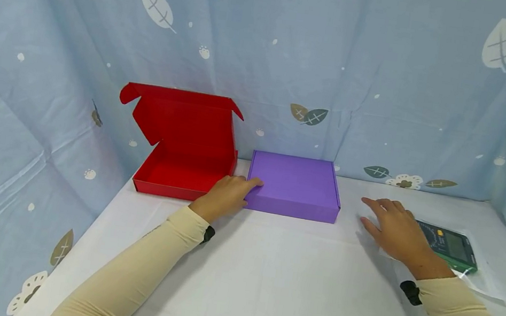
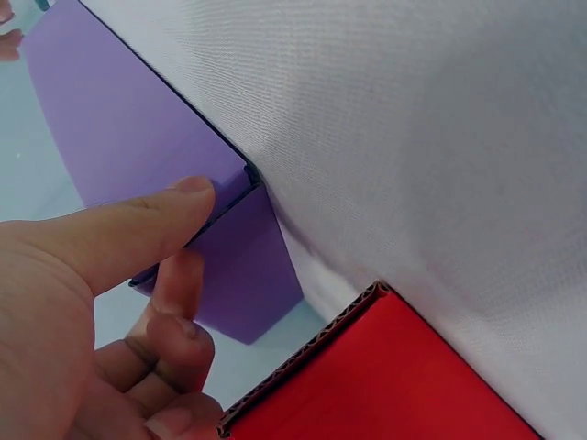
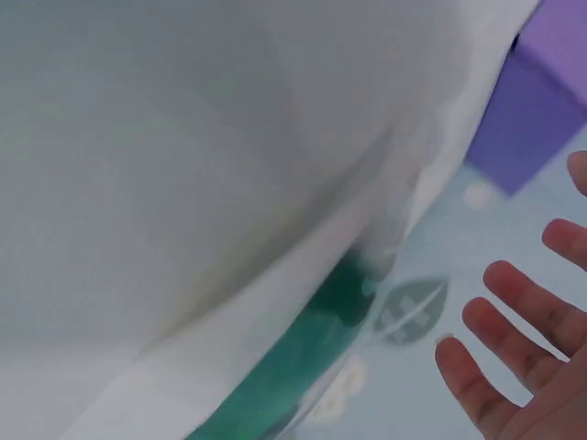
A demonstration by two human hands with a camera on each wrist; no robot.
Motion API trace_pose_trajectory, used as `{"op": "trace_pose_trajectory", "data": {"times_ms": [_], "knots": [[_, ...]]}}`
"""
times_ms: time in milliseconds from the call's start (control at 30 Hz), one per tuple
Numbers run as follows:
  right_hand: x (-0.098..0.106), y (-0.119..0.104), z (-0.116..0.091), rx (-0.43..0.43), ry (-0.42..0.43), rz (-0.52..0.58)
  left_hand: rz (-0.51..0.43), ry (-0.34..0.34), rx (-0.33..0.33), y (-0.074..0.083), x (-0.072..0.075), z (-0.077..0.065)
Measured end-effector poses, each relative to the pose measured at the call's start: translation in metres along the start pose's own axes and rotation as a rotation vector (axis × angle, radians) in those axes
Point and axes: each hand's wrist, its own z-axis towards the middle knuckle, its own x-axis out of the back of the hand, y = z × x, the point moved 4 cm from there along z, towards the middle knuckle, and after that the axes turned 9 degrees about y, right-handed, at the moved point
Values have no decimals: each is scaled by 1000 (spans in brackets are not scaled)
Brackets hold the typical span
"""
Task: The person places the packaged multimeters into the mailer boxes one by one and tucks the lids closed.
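A closed purple cardboard box lies at the back of the table. My left hand is at its front left corner; in the left wrist view the thumb lies against one face and a bent finger comes round the neighbouring side. To the right of the box, my right hand hovers with spread fingers and holds nothing. Beside and partly behind that hand lies a green and dark multimeter in a clear plastic bag. In the right wrist view a blurred green edge of it shows.
Left of the purple box stands a red cardboard box, lid raised against the back curtain. Its right wall is close beside my left hand. A blue leaf-patterned curtain rises behind and beside the white-covered table.
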Motion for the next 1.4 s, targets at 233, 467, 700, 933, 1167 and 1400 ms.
{"op": "trace_pose_trajectory", "data": {"times_ms": [233,467,700,933,1167,1400], "knots": [[12,41,-21,-65,-33,-2,6,1,-6,1,1,0],[9,73,-42,-149,-106,-24,4,8,6,1,1,-2],[4,96,-57,-182,-173,-17,0,4,12,2,2,-2],[-3,108,-64,-227,-279,1,1,9,5,3,3,-2],[-6,110,-65,-225,-285,8,3,30,-10,1,1,-2],[-8,110,-64,-214,-271,8,-9,-4,18,-1,2,-4]]}}
